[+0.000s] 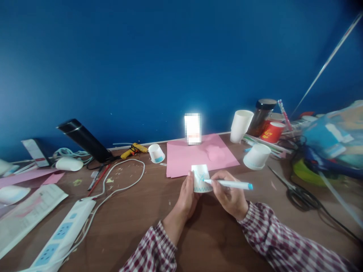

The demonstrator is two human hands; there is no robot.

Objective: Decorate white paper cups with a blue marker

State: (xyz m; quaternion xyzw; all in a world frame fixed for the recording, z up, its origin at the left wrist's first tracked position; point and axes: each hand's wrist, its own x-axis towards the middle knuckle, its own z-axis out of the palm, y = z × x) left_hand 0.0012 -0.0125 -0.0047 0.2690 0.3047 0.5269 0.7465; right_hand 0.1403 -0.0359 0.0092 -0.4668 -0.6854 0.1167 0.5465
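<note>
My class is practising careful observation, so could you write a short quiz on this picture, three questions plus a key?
1. What does the right hand hold?
2. True or false: the scissors lie on the pink paper.
3. The zigzag band on the cup held in the left hand is: A) red, B) blue-green, C) black.

Key:
1. A white marker with a blue end.
2. False: the scissors lie on the table, to the right of the pink paper.
3. B.

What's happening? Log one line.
left hand: holds paper cup | right hand: holds felt-tip marker at cup | cup: teal zigzag near lower edge
</note>
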